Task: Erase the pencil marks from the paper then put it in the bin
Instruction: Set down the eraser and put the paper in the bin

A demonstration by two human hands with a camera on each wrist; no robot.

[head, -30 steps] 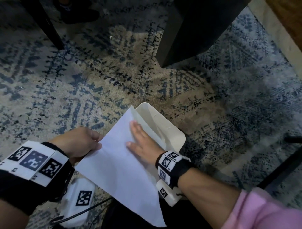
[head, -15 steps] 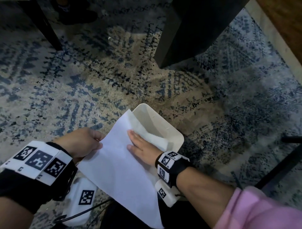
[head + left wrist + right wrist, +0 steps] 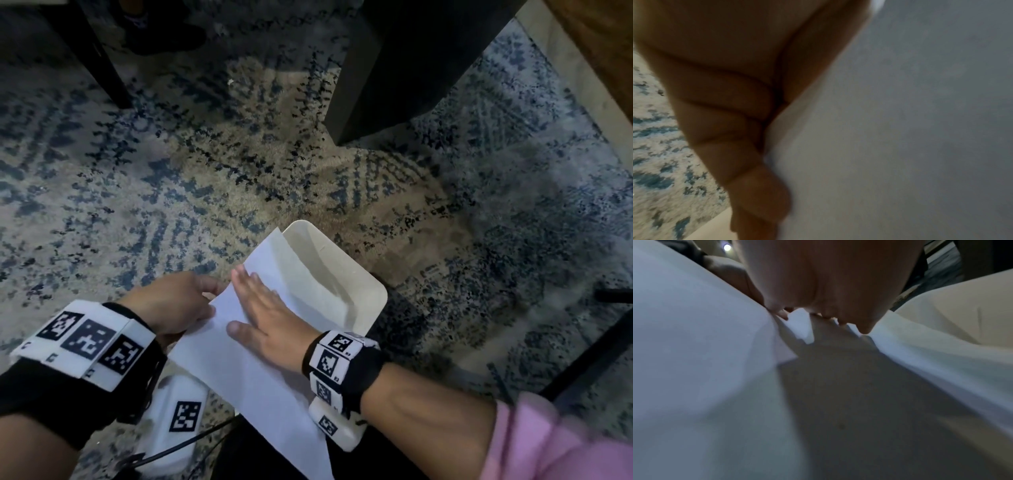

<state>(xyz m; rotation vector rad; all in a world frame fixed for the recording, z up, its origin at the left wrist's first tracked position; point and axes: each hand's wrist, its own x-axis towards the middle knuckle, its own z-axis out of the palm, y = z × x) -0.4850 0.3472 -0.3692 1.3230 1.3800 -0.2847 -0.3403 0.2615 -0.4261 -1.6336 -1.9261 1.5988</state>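
Your left hand (image 3: 174,305) pinches the paper (image 3: 253,373), right hand (image 3: 263,311) flat, fingers straight: fold it narrower for the bin (image 3: 373,298).

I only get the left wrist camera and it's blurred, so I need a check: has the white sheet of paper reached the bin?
Observer: Partly. In the head view, the far corner of the white sheet of paper leans over the opening of the cream rounded-rectangular bin. Most of the sheet is outside it.
Operator: What is the other hand doing?
Observer: The right hand lies flat on the sheet with its fingers straight.
Operator: Where does the bin stand?
Observer: On the blue and beige patterned rug, near a dark furniture leg.
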